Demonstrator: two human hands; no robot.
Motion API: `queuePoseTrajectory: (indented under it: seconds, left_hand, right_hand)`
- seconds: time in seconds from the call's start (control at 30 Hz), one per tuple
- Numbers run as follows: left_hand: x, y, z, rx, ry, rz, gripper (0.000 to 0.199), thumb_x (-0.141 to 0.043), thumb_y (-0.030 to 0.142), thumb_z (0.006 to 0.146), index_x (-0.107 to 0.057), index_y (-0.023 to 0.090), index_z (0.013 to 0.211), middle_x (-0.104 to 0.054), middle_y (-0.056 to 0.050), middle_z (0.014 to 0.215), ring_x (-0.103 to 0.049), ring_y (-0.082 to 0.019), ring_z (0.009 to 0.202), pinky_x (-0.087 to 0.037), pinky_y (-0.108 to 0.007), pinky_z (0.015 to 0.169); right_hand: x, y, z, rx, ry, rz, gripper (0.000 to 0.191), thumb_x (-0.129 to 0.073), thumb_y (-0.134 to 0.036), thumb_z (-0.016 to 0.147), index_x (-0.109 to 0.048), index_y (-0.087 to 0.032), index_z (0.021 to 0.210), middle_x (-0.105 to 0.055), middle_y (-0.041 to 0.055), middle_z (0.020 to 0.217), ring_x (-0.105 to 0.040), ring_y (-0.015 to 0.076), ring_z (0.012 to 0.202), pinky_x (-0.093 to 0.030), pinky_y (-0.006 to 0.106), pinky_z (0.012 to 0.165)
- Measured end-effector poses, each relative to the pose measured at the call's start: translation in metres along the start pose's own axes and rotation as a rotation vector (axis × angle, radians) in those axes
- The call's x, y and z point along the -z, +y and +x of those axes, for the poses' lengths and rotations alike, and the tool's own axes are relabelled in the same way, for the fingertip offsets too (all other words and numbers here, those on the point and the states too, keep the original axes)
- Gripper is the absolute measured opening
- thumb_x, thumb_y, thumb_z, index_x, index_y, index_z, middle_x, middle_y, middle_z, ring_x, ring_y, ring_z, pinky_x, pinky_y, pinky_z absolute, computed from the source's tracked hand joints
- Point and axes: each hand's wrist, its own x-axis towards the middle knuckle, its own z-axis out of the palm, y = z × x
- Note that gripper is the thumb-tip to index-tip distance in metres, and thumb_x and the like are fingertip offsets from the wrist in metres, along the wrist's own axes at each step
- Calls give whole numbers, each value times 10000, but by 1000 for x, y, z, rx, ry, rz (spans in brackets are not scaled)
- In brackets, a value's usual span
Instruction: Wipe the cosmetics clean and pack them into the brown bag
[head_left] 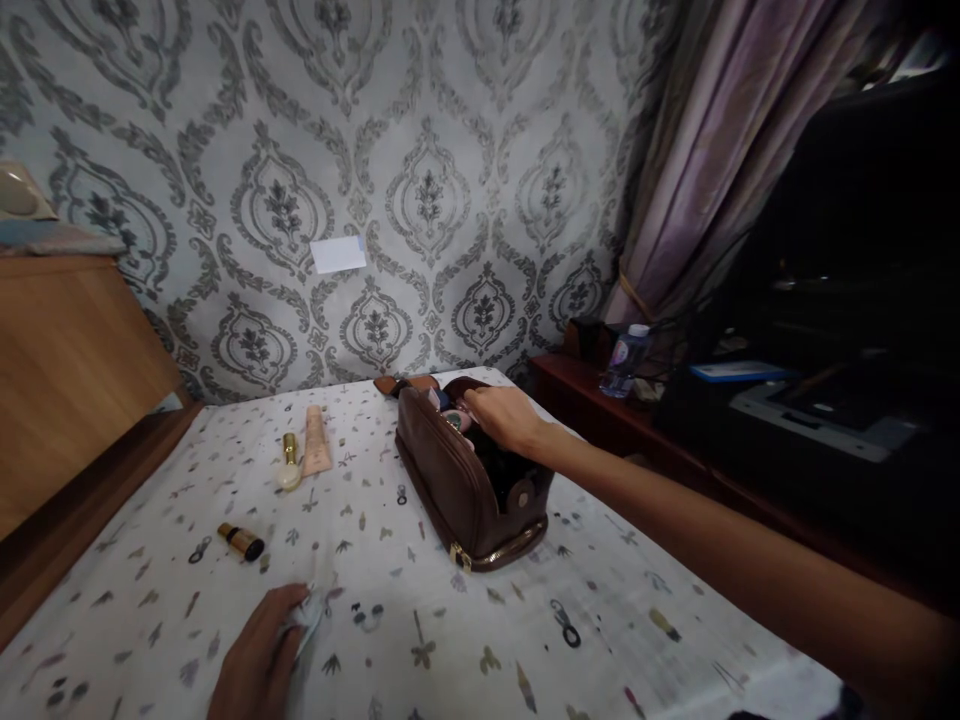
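A brown zippered bag [442,480] stands open on the patterned white cloth [360,560], with several small items inside. My right hand [504,418] is at the bag's far opening, its fingers curled; what they grip, if anything, is hidden. Near the front edge, my left hand [262,650] is closed on a crumpled white tissue [304,612]. Left of the bag lie a beige tube [316,442], a small bottle with a gold cap [289,462] and a gold and black tube [241,541].
A wooden cabinet [82,370] borders the cloth on the left. On the right, a dark red ledge [592,410] holds a clear bottle [626,360], near a purple curtain [697,170]. The patterned wall [427,130] rises behind the bag. A brown strap [409,384] lies behind it.
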Motion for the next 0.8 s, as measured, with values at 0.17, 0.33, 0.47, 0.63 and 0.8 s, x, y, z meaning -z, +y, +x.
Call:
queuePoseTrajectory:
  seconds: [0.17,0.33,0.47,0.63,0.8]
  left_hand:
    - [-1,1,-2,35,-7,16,349,-445,424,929,-659,238,1132,-713,-67,1146,-695,-250,1053,-582,-379,932]
    - [-1,-8,0,-19,-18,55,310,-482,408,907,-655,249,1111,-732,-49,1105,-718,-240,994,-596,-358,900]
    - [4,-3,4,-32,-23,80,315,-479,412,903,-661,240,1095,-742,-53,1091,-725,-242,989,-616,-336,844]
    - [5,1,5,-75,3,83,315,-486,404,891,-678,220,1058,-748,-67,1076,-727,-243,983,-612,-335,855]
    - [4,5,3,-37,-8,83,319,-465,394,902,-671,230,1082,-733,-69,1117,-714,-248,1014,-596,-368,902]
  right_hand:
    - [14,12,-11,-103,101,46,377,-284,-263,1027,-641,-145,1048,-708,138,1097,-642,229,1037,-385,282,756]
    - [16,22,-16,-58,51,97,339,-336,-229,1013,-665,-145,1021,-721,119,1054,-656,207,983,-389,263,765]
    - [11,15,-2,32,-66,124,286,-412,-175,976,-694,-129,994,-729,135,1030,-667,206,952,-421,247,769]
    - [5,-1,24,41,-236,136,254,-506,-256,958,-713,-135,1039,-741,133,1024,-695,217,902,-473,247,758]
    - [-1,-5,38,-23,-314,144,425,-387,-368,1007,-703,-101,1101,-712,194,1115,-686,264,1025,-498,296,797]
